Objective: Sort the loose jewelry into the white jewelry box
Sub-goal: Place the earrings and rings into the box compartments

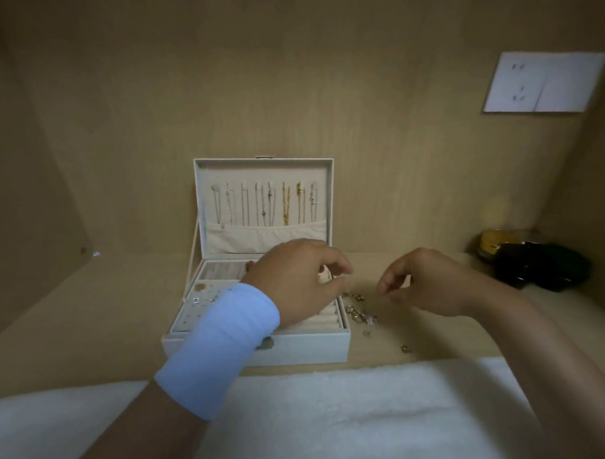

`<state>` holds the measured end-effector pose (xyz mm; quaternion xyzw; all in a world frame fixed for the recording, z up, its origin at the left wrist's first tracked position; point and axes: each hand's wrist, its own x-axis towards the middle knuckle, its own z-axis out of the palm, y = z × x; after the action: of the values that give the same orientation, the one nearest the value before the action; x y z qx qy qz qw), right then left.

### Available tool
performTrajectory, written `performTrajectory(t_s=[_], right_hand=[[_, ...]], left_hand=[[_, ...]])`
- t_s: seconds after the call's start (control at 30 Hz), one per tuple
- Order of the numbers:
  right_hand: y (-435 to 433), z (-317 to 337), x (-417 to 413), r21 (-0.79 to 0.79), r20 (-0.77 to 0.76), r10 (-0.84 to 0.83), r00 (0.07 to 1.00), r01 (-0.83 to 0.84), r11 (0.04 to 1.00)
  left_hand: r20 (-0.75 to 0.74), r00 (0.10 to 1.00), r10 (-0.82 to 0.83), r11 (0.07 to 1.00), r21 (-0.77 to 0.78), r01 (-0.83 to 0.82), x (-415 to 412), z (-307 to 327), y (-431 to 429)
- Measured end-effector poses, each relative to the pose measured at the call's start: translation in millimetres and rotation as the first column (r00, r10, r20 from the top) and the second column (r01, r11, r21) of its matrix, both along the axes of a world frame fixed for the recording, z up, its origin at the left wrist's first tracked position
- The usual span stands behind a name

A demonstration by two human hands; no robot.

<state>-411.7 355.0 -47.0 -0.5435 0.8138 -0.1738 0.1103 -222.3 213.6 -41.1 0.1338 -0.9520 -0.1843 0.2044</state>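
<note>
so the white jewelry box (300,354) sits on the wooden shelf (85,307), a bit left of centre. its lid (264,166) stands upright against the back wall. a row of silver and gold necklaces (285,204) hangs inside the lid above a cloth pocket. there's a few small pieces on the earring panel (197,306) on the left side of the tray.

the left hand (297,280), with a pale wristband (221,350) on it, is over the right half of the box above the ring rolls (327,321). its fingers (339,266) are curled, and the thumb and forefinger tips are close together out past the box's right edge. honestly can't tell if anything's between them.

the right hand (429,285) is just right of that, knuckles up, with the fingers bent downward. thumb and forefinger look drawn together like a pinch, right above the loose jewelry (358,315). whatever might be in there is too small to make out, so i can't tell.

that pile is on the shelf just beside the box's right wall. one stray piece (406,348) lies a little nearer the white fluffy cloth (356,409) in front.
</note>
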Motion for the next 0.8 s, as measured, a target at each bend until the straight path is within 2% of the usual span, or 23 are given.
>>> performTrajectory(t_s=[0.07,0.17,0.27,0.37,0.53,0.67,0.8], right_hand=[[7.2,-7.0,-4.8,0.093,0.060,0.015,0.998,-0.021,0.995],[19.6,-13.2,-8.2,0.197,0.125,0.029,0.992,-0.053,0.979],[22.1,-20.7,-8.5,0.247,0.179,0.036,0.983,-0.081,0.966],[18.9,-29.1,-9.0,0.236,0.187,0.044,0.981,-0.089,0.968],[17.2,-34.9,-16.8,0.165,0.232,0.071,0.970,-0.111,0.980],[17.1,-39.5,-24.8,-0.036,0.350,0.050,0.935,-0.040,0.999],[16.3,-43.1,-30.6,-0.049,0.338,0.030,0.941,-0.014,0.999]], left_hand=[[0.054,0.998,-0.031,0.999,-0.040,0.033,-19.2,-1.2,12.5],[0.219,0.974,-0.052,0.988,-0.133,0.083,-46.9,-8.3,32.7],[0.358,0.933,-0.033,0.986,-0.143,0.090,-63.2,-19.9,43.5],[0.432,0.902,-0.010,0.984,-0.156,0.086,-70.5,-29.7,46.9],[0.393,0.920,-0.009,0.984,-0.162,0.079,-71.0,-34.2,44.0],[0.269,0.963,0.032,0.992,-0.126,0.002,-65.7,-29.5,36.1],[0.216,0.975,0.049,0.992,-0.128,-0.021,-62.0,-28.8,30.0]])
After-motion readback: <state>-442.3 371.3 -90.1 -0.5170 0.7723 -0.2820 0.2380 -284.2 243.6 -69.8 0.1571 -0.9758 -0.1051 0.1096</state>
